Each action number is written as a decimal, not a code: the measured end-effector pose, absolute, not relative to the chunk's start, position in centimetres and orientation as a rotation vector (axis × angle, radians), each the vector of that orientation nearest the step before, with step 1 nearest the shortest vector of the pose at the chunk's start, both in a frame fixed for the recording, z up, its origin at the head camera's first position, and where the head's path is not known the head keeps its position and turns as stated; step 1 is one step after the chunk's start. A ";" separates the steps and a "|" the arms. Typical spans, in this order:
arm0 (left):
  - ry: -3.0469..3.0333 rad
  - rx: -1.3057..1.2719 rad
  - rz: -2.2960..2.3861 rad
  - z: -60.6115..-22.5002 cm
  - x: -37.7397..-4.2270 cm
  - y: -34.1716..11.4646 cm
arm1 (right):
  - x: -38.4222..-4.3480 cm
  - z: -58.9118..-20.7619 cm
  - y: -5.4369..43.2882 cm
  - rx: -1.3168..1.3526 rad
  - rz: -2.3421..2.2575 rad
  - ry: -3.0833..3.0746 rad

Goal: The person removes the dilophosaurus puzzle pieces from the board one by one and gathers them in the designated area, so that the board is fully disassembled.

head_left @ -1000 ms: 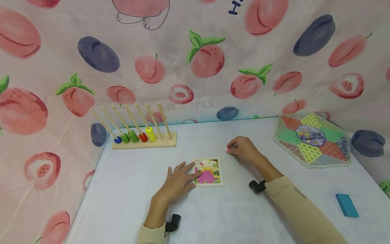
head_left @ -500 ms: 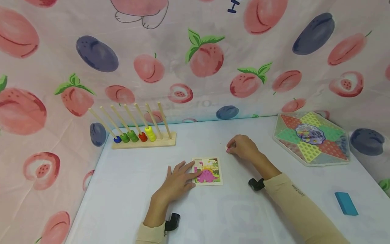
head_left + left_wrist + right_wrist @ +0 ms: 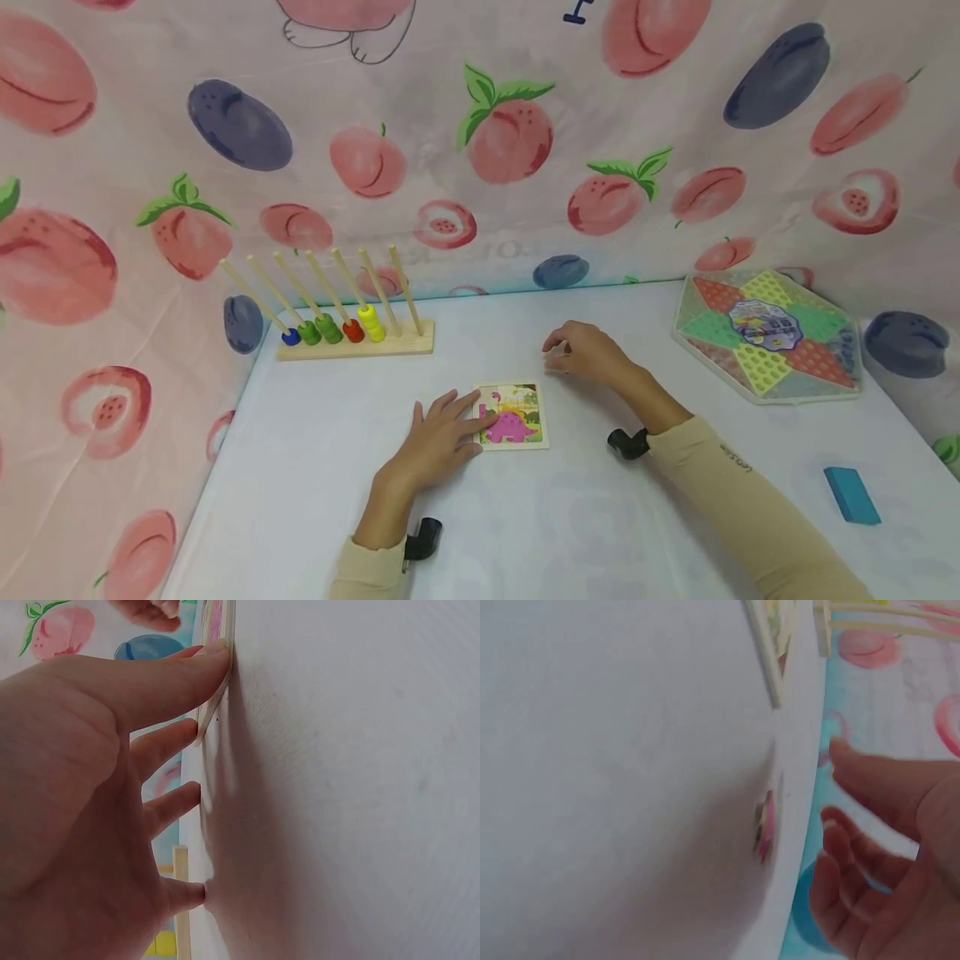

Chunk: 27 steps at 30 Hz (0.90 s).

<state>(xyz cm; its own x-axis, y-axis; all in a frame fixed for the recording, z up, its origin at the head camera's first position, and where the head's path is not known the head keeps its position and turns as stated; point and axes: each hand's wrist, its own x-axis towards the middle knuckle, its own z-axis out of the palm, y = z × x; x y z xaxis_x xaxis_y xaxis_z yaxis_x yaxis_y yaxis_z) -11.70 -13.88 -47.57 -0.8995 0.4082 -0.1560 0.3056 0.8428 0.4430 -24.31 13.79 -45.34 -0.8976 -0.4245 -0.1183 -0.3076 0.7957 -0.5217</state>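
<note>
A small square jigsaw puzzle (image 3: 513, 427) with a pink dinosaur picture and pale wooden frame lies on the white table. My left hand (image 3: 431, 442) is spread at its left side, one finger reaching over the picture. In the left wrist view the thumb (image 3: 172, 686) presses on the frame's edge. Beyond the puzzle's upper right corner is my right hand (image 3: 588, 354), fingers loosely bent and parted. A small pink-and-dark puzzle piece (image 3: 765, 829) shows blurred at the table in the right wrist view, apart from those fingertips.
A wooden bead counting rack (image 3: 356, 350) with upright rods stands at the back left. A hexagonal star-patterned game board (image 3: 765, 333) lies at the back right. A blue block (image 3: 852, 495) sits at the right. Fruit-printed cloth (image 3: 510, 142) hangs behind the table.
My right hand has shifted slightly left; its fingers have parted and let go of the small puzzle piece they pinched before. My left hand stays on the puzzle.
</note>
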 end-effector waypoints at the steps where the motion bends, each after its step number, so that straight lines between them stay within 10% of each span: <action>1: 2.780 0.549 0.599 -47.5 -11.7 -13.9 | -24.3 -45.2 13.4 -0.613 -0.744 2.733; 27: 2.791 0.602 0.506 -47.4 -12.1 -13.9 | -22.0 -46.2 7.3 -1.030 -0.546 2.536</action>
